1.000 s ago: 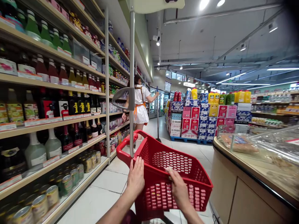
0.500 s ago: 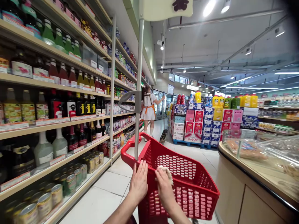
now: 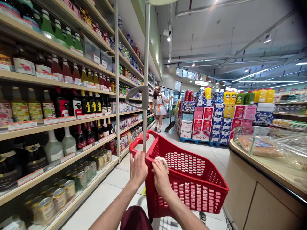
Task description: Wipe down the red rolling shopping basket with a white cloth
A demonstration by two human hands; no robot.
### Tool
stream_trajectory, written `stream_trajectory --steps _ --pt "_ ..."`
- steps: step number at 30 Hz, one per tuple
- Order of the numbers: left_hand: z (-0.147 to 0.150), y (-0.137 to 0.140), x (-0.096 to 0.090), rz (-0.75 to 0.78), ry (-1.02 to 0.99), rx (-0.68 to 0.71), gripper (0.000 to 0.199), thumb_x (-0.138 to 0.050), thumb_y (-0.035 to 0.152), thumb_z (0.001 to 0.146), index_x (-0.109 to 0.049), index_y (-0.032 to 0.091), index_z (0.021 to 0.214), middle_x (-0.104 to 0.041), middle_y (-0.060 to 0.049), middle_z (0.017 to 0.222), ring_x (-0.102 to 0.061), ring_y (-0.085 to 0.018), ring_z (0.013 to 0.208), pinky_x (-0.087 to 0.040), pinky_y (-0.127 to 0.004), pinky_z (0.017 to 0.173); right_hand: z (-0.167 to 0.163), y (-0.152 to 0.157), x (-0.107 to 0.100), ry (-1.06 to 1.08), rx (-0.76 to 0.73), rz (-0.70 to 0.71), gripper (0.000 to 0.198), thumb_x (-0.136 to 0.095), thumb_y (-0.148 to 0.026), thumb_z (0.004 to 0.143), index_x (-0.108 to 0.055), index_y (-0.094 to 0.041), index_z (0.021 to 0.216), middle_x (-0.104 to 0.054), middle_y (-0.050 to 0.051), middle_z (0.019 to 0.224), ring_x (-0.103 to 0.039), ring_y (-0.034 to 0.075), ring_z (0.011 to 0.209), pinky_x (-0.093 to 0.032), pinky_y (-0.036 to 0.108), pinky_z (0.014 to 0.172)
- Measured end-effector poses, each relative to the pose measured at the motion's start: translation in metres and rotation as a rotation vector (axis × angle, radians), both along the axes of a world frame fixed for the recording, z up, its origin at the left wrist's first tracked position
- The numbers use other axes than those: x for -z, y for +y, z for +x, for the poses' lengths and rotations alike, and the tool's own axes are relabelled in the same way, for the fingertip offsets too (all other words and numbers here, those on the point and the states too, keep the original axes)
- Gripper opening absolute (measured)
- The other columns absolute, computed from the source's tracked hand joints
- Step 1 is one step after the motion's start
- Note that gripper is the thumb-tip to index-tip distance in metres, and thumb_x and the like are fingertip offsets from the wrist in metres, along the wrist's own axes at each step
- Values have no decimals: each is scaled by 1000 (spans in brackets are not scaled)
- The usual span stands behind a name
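A red plastic shopping cart (image 3: 192,188) with perforated basket walls stands in front of me. My left hand (image 3: 139,167) is on the corner of its rim, below the metal pole (image 3: 145,127), with the fingers bent over the edge. A crumpled off-white cloth (image 3: 164,163) is under the fingers of my right hand (image 3: 160,177), pressed against the near side rim of the basket. The inside of the left palm is hidden. A grey plastic loop (image 3: 137,96) is fixed to the pole above the cart handle (image 3: 135,144).
Shelves (image 3: 59,123) of bottles and cans line the left side. A display counter (image 3: 261,179) with clear covers stands at the right. Stacked drink boxes (image 3: 202,124) sit on a blue pallet ahead. Farther down the aisle, a person (image 3: 159,107) holds a long-handled dustpan (image 3: 169,126).
My left fingers go from flat to bent over the cart's corner. My right hand and the cloth shift left along the rim. The person ahead is farther away.
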State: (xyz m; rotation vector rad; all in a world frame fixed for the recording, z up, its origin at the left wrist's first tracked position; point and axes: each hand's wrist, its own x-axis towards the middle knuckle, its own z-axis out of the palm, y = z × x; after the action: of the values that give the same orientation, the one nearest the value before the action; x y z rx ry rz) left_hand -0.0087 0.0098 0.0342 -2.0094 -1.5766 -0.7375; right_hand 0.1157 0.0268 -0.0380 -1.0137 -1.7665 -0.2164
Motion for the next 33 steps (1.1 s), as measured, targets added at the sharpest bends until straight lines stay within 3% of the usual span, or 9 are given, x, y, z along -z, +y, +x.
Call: stream_trajectory --steps 3,5,13,19,21,24,28,30,33 --pt "-12 8 -10 -27 27 -72 49 -34 13 77 -42 7 124 -37 -13 135 -24 -25 129 -15 -48 105 -34 3 -25 -45 -70 42 53 -34 -5 79 -37 -20 130 -42 8 133 -30 19 126 -31 44 102" --pt "-19 9 -11 -56 87 -49 49 -33 13 76 -41 8 125 -37 -12 135 -23 -24 129 -15 -49 105 -33 3 -27 -57 -27 53 53 -33 -5 80 -34 -19 131 -38 9 135 -24 20 129 -30 47 102" --pt "-26 0 -2 -77 111 -23 55 -37 17 74 -37 9 128 -33 -12 138 -20 -25 130 -12 -49 105 49 -16 19 -88 68 -14 65 -25 3 75 -28 -25 134 -40 2 134 -28 16 127 -27 44 105" --pt "-29 0 4 -49 79 -18 55 -37 16 74 -38 11 128 -33 -9 138 -18 -24 131 -14 -46 106 -30 3 -17 10 -4 18 57 -34 -2 75 -39 -18 129 -43 8 131 -32 21 125 -29 47 103" --pt "-31 -1 4 -51 86 -12 54 -36 15 74 -39 12 128 -34 -8 138 -20 -23 130 -14 -46 106 -39 6 -23 -28 -44 51 56 -35 -4 76 -37 -18 130 -41 9 133 -29 21 127 -28 47 104" --pt "-31 -2 2 -50 106 -10 56 -37 14 72 -38 12 128 -33 -10 138 -20 -24 130 -12 -48 106 2 0 -3 -107 -39 41 54 -32 -5 79 -36 -20 131 -41 6 133 -30 19 126 -27 44 105" --pt "-25 -4 1 -48 98 -25 57 -39 16 71 -38 9 128 -32 -12 138 -19 -26 130 -12 -49 105 66 -11 34 -35 155 -9 49 -33 -8 81 -42 -23 127 -49 6 126 -37 20 122 -28 47 103" --pt "-23 -5 1 -51 88 -45 57 -39 16 71 -38 8 127 -32 -13 138 -18 -26 130 -13 -48 105 58 -11 33 14 173 -23 48 -33 -9 81 -43 -22 126 -50 7 125 -38 21 121 -30 48 102" --pt "-22 -6 1 -48 108 -57 56 -39 17 71 -38 9 127 -32 -13 138 -17 -26 131 -12 -48 106 11 -7 13 4 44 -7 51 -31 -7 80 -38 -19 130 -45 8 130 -33 20 125 -31 46 102"
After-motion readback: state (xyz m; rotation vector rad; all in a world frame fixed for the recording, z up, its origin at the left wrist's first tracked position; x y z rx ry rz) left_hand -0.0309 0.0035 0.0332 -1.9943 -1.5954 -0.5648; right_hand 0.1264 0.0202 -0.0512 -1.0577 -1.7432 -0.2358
